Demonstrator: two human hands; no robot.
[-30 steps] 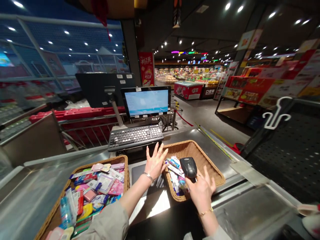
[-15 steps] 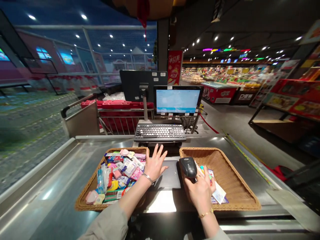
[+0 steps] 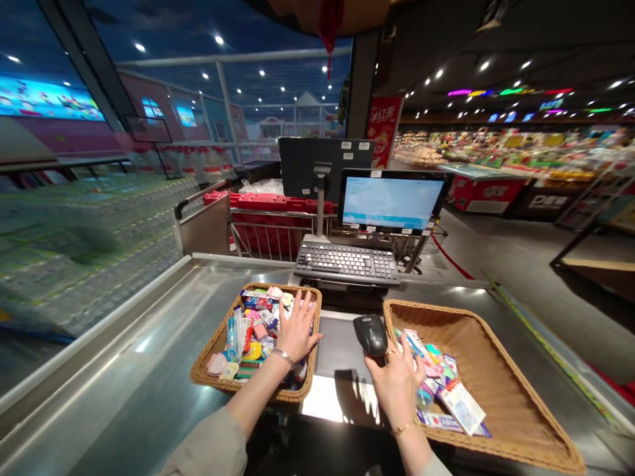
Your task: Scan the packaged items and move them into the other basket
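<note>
Right grip (image 3: 394, 383) clasps barcode scanner (image 3: 371, 335) beside packaged goods (image 3: 439, 387) in wicker basket (image 3: 501, 377).

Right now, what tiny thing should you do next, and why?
Probably pick up one item from the left basket with your left hand. That hand is already at the pile, while your right hand holds the scanner ready beside the right basket, which already has some items in it.
</note>
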